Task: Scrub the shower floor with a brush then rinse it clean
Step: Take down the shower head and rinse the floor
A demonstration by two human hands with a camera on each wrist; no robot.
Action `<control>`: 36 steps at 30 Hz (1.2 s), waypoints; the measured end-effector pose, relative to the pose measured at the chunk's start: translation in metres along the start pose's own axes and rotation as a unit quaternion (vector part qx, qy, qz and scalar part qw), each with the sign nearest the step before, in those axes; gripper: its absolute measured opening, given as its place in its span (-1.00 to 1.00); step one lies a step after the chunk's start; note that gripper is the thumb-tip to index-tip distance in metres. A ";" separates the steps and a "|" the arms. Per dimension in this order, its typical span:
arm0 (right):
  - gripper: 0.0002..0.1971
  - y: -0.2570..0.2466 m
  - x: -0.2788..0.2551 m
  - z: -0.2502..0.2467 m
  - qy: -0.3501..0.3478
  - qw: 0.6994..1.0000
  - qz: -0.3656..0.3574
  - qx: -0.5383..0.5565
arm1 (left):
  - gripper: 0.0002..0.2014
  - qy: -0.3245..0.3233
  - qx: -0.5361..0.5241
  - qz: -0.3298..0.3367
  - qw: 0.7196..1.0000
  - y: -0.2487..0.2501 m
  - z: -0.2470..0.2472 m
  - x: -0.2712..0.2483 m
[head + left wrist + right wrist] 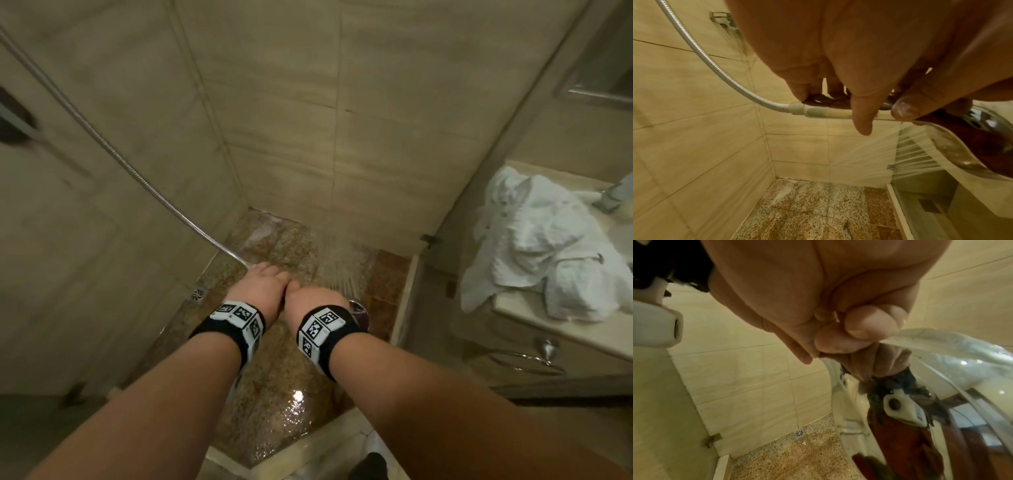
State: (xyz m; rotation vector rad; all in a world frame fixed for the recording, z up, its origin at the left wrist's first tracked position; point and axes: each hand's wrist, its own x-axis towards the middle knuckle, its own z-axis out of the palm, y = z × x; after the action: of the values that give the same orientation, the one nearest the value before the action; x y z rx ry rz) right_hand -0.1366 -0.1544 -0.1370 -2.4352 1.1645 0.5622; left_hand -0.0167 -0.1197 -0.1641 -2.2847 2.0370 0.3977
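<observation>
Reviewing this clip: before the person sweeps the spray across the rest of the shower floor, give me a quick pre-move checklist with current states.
1. Water running: ok, spray fans from the shower head.
2. Grip: ok, left hand holds the handle near the hose; right hand grips by the head.
3. Hose free: ok, hangs clear along the wall.
4. Drain uncovered: ok.
5. Residue gone: not ok, whitish patches remain at the far corner of the floor.
6. Brush put away: cannot tell, not in view.
</observation>
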 end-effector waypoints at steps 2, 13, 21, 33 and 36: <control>-0.56 -0.004 0.002 -0.001 0.012 1.000 -0.008 -0.006 | -0.65 0.004 -0.011 -0.020 1.000 -0.004 0.000 -0.003; -0.52 -0.020 0.002 -0.009 -0.002 0.999 -0.031 -0.035 | -0.67 0.030 -0.035 -0.067 0.997 -0.022 0.005 -0.015; -0.50 -0.020 0.002 -0.010 0.006 0.998 -0.040 -0.052 | -0.67 0.039 -0.031 -0.076 0.996 -0.023 0.008 -0.015; -0.54 -0.025 0.004 -0.012 0.004 0.997 -0.047 -0.061 | -0.69 0.054 -0.031 -0.086 0.994 -0.025 0.006 -0.020; -0.55 -0.028 0.005 -0.010 0.000 0.997 -0.050 -0.064 | -0.69 0.050 -0.034 -0.091 0.994 -0.027 0.005 -0.023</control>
State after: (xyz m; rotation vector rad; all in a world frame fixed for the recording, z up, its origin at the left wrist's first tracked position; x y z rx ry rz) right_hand -0.1095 -0.1464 -0.1261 -2.5843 1.0296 0.6240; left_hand 0.0064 -0.0928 -0.1666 -2.5542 1.8607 0.3524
